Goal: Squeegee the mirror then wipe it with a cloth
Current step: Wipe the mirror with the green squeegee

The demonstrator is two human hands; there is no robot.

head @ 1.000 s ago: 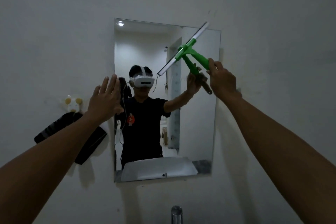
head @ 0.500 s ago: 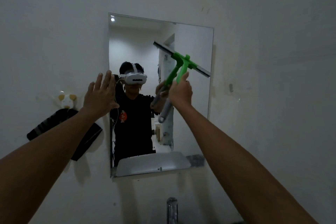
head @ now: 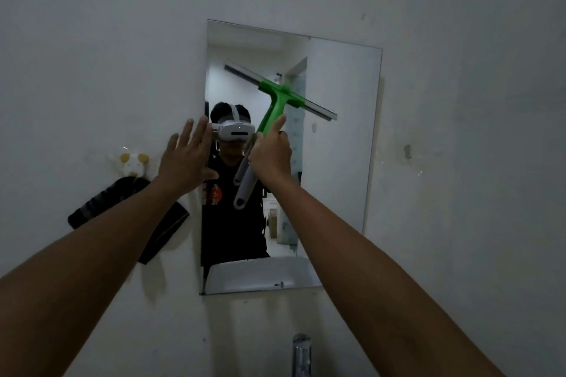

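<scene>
A frameless rectangular mirror (head: 340, 138) hangs on the white wall. My right hand (head: 272, 156) grips the handle of a green squeegee (head: 277, 104). Its long blade lies slanted across the mirror's upper middle, high at the left and low at the right, and its grey handle end points down below my fist. My left hand (head: 186, 159) is spread flat, fingers apart, over the mirror's left edge and holds nothing. A dark striped cloth (head: 122, 202) hangs on the wall left of the mirror.
A small animal-shaped hook (head: 133, 164) holds the cloth. A chrome tap (head: 301, 352) rises at the bottom centre, below the mirror. A small hook (head: 407, 151) sticks out of the wall to the right. The mirror reflects a person and a white basin.
My right hand has carried the squeegee from the mirror's top right corner leftwards and down. The blade's tilt has flipped, and it now spans the upper middle. My left hand stays at the left edge.
</scene>
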